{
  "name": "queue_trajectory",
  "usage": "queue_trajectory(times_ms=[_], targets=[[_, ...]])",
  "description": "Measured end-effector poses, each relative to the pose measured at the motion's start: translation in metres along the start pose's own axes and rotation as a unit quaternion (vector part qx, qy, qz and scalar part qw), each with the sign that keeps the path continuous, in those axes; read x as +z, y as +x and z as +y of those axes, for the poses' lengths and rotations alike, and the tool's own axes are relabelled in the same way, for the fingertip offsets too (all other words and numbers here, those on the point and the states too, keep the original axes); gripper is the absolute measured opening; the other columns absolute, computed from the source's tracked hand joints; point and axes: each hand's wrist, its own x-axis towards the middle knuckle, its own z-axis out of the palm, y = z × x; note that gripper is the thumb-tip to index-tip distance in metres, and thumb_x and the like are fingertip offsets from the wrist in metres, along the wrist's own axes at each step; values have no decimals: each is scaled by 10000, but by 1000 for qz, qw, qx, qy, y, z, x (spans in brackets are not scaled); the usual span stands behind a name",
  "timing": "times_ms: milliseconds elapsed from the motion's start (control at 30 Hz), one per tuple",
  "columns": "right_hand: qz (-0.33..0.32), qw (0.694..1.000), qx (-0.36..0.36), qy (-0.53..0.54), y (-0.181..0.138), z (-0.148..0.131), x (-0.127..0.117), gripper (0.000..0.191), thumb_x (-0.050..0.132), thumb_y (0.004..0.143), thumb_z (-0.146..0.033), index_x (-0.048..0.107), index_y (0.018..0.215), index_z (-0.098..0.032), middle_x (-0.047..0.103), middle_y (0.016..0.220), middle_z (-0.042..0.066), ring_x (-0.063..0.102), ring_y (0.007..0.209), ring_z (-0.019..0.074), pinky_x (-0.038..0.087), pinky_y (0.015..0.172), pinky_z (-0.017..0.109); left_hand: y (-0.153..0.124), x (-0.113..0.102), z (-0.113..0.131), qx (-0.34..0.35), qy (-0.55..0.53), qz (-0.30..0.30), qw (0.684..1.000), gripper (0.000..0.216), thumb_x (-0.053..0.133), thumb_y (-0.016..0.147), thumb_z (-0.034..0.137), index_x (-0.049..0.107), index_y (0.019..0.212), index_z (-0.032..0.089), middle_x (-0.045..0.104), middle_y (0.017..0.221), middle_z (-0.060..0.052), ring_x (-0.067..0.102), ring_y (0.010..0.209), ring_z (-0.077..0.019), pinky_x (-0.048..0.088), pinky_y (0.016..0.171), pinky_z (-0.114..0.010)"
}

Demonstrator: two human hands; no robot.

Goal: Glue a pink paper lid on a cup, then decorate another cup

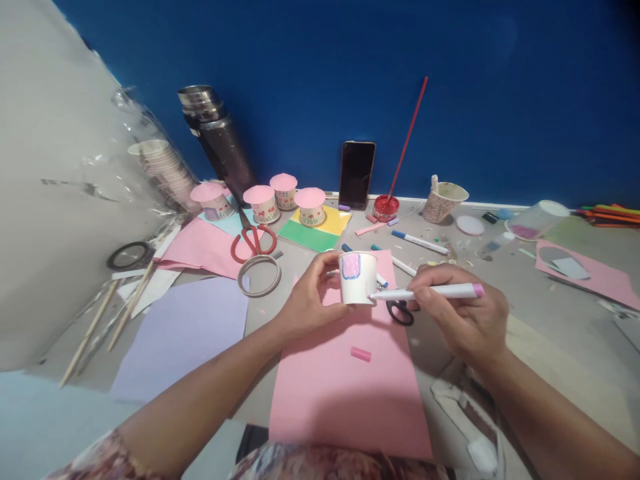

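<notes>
Nearest the camera, a patterned garment (310, 465) along the bottom edge; just beyond, a pink paper sheet (345, 403) with a loose pink marker cap (361, 354) on it. Over the sheet's far end, gripping a white paper cup (357, 289) nearly upright in the left hand (315, 293), thumb low, fingers around the side. In the right hand (464, 320), pinching a pink felt-tip marker (445, 291), its tip at the cup's lower right wall; too fine to tell whether touching. Apparently colouring the cup, with a blue-outlined pink patch (351, 267) near the rim. Seems to call next for a steady cup and light strokes. Behind, four pink-topped paper cups (312, 211).
</notes>
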Motion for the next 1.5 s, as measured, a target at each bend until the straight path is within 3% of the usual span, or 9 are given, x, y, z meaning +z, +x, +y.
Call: queue_trajectory(times_ms=[700, 1000, 1233, 1500], targets=[[50, 997, 45, -25, 4, -6, 2, 141, 689, 948, -203, 722, 816, -239, 702, 608, -41, 648, 519, 106, 497, 520, 198, -2, -1, -2, 13, 6, -20, 1000, 728, 817, 694, 141, 533, 1350, 273, 571, 1465, -106, 565, 1377, -323, 464, 1142, -456], [47, 997, 47, -27, 1, -3, 1, 116, 695, 956, -224, 736, 849, -241, 714, 631, -29, 659, 538, 122, 509, 538, 221, -1, -1, -6, 28, 4, -25, 999, 733, 811, 721, 132, 535, 1383, 285, 574, 1471, -108, 556, 1400, -325, 454, 1171, -472], [4, 999, 28, -41, 2, -3, -2, 151, 668, 966, -213, 727, 830, -239, 718, 643, -29, 670, 567, 128, 505, 572, 239, -1, -2, -7, 32, 1, -29, 999, 736, 815, 725, 137, 529, 1387, 280, 557, 1491, -115, 560, 1395, -322, 455, 1172, -475], [13, 999, 33, -37, 2, -3, -2, 142, 671, 963, -207, 729, 838, -240, 717, 644, -28, 666, 560, 133, 500, 561, 246, -1, -1, -6, 30, 0, -29, 999, 719, 852, 741, 177, 536, 1378, 280, 557, 1493, -111, 556, 1397, -316, 451, 1179, -470]])
